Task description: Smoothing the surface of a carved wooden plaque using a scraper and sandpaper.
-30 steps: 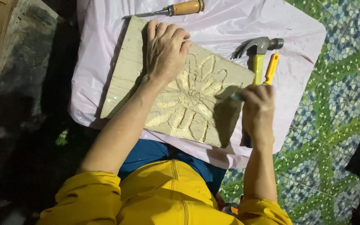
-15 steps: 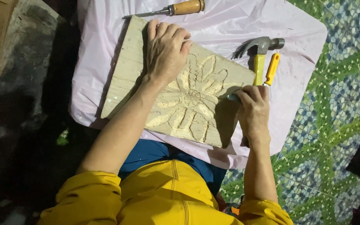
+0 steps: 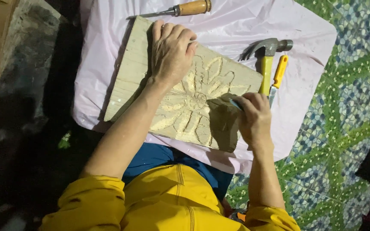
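A pale wooden board (image 3: 129,72) with a carved flower (image 3: 193,102) lies on a pink plastic sheet (image 3: 236,25). My left hand (image 3: 171,51) presses flat on the board's far part, fingers over its top edge. My right hand (image 3: 253,117) is closed around a small carving tool (image 3: 235,104) whose bluish tip sticks out toward the flower's right petals. The tool's handle is hidden in my fist.
A claw hammer (image 3: 266,55) with a yellow handle and a yellow-handled knife (image 3: 278,72) lie right of the board. A wooden-handled chisel (image 3: 180,8) lies beyond the board. A green patterned mat (image 3: 347,107) spreads on the right; a dark floor lies left.
My right hand has slid left along the board with the carving tool, from the right edge toward the flower. My left hand has stayed put.
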